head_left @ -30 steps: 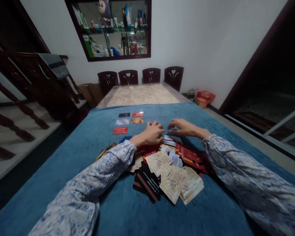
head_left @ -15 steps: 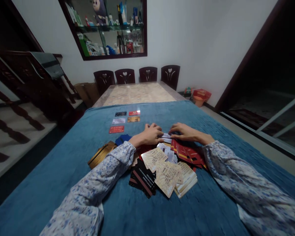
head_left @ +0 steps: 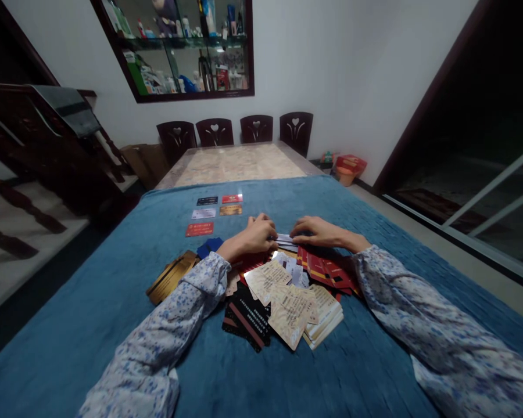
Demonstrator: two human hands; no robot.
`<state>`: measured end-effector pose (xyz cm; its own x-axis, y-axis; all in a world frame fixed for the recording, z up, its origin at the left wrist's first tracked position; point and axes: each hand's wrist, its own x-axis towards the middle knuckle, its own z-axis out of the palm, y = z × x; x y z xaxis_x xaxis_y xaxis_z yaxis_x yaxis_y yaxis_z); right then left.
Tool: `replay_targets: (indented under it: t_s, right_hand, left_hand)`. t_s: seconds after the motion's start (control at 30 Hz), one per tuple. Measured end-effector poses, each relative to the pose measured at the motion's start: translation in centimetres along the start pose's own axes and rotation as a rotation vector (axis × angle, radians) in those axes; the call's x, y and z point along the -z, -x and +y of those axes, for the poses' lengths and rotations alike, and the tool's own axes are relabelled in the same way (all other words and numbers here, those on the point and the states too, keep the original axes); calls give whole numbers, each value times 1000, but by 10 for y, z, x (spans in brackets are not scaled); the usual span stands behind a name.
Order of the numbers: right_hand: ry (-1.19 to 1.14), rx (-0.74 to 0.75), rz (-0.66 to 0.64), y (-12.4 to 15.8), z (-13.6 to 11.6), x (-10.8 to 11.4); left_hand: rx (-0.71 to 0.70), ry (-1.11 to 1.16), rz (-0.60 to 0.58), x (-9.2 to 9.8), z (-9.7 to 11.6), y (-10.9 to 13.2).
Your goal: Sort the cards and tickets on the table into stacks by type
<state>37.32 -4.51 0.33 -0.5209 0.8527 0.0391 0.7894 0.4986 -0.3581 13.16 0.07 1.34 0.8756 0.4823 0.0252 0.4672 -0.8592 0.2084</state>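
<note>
Several white cards (head_left: 285,242) lie bunched at the far edge of a mixed card pile. My left hand (head_left: 258,235) has its fingers curled at their left end. At their right end, the bent fingers of my right hand (head_left: 316,231) press on them. Nearer to me are red cards (head_left: 322,268) fanned below my right hand, cream printed cards (head_left: 291,313), and black striped cards (head_left: 246,316). Gold cards (head_left: 172,277) and blue cards (head_left: 210,247) stick out left of my left forearm. Both thumbs are mostly hidden.
Beyond the pile, cards lie singly in rows: a black card (head_left: 207,201), a gold card (head_left: 230,210), a silver card (head_left: 204,213) and red ones. A blue cloth (head_left: 113,284) covers the near table. Chairs (head_left: 257,128) stand at the far end.
The whole view has shifted slightly, so everything sits a little further left. Both hands stay at the white cards, and the pile looks the same.
</note>
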Motion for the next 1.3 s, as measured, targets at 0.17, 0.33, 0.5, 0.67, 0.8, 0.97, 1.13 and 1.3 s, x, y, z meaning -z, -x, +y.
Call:
replay_targets:
  t_s: [0.17,0.33,0.5,0.67,0.8,0.97,1.13,1.3]
  right_hand:
    - [-24,-9,6,3,-7,2]
    - [-31,-16,21,4,-12,2]
    - [-33,-31,88,3,-12,2]
    - [-38,-86,175,0,-7,-3]
    - [-60,-116,215,-1,-5,-6]
    - [-90,-140,237,-3,-5,-10]
    - [-118,-152,293,-5,0,-17]
    - [-51,-203,351,-8,3,-24]
  left_hand:
    - [-26,-39,16,2,-2,2]
    - [-21,-15,58,6,-6,1]
    - [-5,55,169,6,-13,0]
    - [48,84,256,-1,-19,-1]
    - [95,113,282,-3,-21,-1]
    - [119,125,293,-6,-24,-2]
    - [151,120,315,-11,-30,-6]
    - [191,79,319,-16,-33,-8]
